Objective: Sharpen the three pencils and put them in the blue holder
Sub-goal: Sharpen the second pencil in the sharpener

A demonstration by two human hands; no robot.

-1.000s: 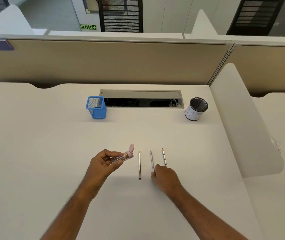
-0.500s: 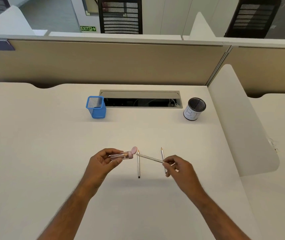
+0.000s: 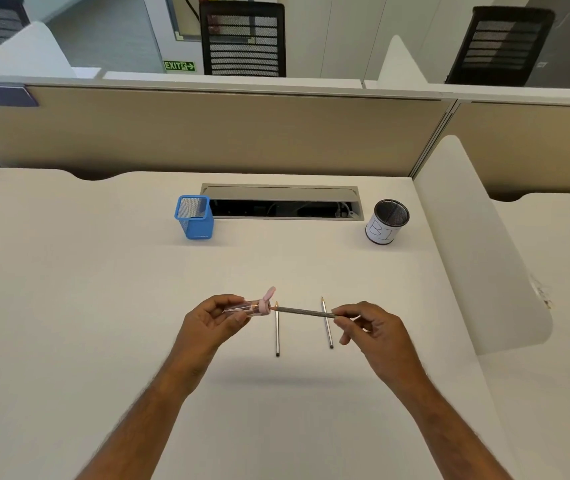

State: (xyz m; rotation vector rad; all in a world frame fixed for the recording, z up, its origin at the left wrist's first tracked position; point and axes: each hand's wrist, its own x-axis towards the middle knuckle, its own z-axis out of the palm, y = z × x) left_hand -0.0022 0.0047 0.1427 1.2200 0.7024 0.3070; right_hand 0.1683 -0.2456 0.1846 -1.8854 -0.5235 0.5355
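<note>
The right hand fingers are pinching a pencil, aiming its tip at the sharpener the left hand is gripping. Misalignment could snap the lead. Two pencils are lying on the table; the blue holder is standing well apart.

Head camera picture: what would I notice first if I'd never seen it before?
Probably the two hands in the middle of the desk: the left hand holds a clear sharpener with a pink cap, and the right hand points a pencil at it. Two more pencils lie on the desk beneath. Farther back stands a bright blue holder, with a black mesh cup off to the right.
</note>
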